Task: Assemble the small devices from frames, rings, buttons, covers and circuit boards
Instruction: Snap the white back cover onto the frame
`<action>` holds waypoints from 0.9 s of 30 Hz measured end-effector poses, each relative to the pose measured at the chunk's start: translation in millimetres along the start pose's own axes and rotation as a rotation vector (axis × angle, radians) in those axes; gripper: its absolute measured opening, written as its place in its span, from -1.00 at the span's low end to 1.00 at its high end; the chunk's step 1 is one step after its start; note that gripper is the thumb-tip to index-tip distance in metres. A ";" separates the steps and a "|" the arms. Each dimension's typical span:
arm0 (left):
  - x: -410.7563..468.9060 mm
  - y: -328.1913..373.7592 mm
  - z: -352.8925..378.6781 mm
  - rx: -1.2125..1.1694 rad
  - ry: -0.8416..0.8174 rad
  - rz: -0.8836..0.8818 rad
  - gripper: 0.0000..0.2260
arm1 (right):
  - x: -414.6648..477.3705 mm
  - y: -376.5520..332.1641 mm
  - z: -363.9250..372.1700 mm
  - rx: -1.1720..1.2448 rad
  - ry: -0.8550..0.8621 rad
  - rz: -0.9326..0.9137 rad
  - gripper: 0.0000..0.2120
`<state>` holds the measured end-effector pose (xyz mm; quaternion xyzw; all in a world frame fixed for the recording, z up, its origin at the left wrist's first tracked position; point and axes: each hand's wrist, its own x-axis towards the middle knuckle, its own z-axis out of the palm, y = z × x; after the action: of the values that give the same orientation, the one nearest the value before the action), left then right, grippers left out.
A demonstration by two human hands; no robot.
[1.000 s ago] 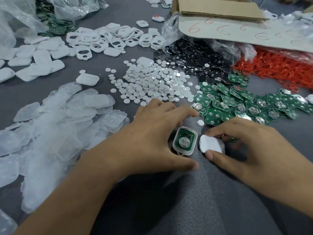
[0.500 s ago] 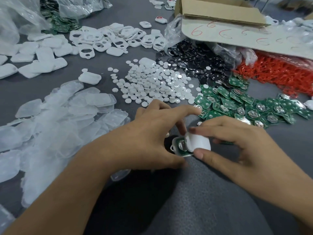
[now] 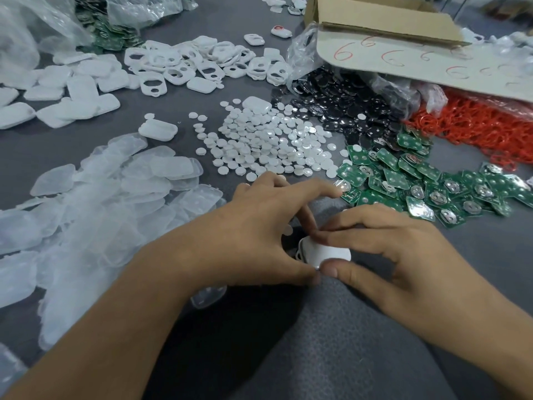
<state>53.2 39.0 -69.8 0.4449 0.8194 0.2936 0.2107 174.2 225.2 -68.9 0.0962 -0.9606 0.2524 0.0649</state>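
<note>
The cover [image 3: 327, 252] now sits over the frame [image 3: 299, 255]; your left hand [image 3: 251, 235] and right hand [image 3: 403, 255] pinch its edges, circuit boards [image 3: 403, 180] just beyond.

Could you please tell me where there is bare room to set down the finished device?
Bare table lies this side of the left hand and right of the right hand, before the circuit boards. Beyond them, buttons and clear covers crowd it.

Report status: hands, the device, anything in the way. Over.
Left grip and right grip both pinching the white cover. Cover sitting over the frame, only its edge showing. Loose white button beside left grip, not blocking.
</note>
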 end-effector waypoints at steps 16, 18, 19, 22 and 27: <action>3.3 -0.4 0.4 -0.099 0.002 -0.032 -0.46 | 4.5 -20.9 5.2 -0.082 0.035 0.085 -0.91; 4.8 2.1 0.8 -0.057 -0.003 -0.056 -0.51 | 4.9 -18.1 4.7 -0.019 0.035 0.105 -0.89; 5.7 3.3 1.0 -0.015 -0.005 -0.064 -0.54 | 4.4 -16.5 5.6 0.009 0.041 0.116 -0.85; 6.3 6.8 1.6 0.090 -0.003 -0.086 -0.58 | -2.2 -13.1 13.9 0.110 0.118 0.189 -0.74; 2.6 5.6 5.1 0.062 0.009 -0.092 -0.64 | -6.8 -3.0 22.7 0.776 0.237 0.407 -0.56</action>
<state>58.4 45.2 -70.0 0.4116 0.8487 0.2601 0.2065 179.7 212.4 -88.4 -0.1072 -0.7801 0.6109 0.0824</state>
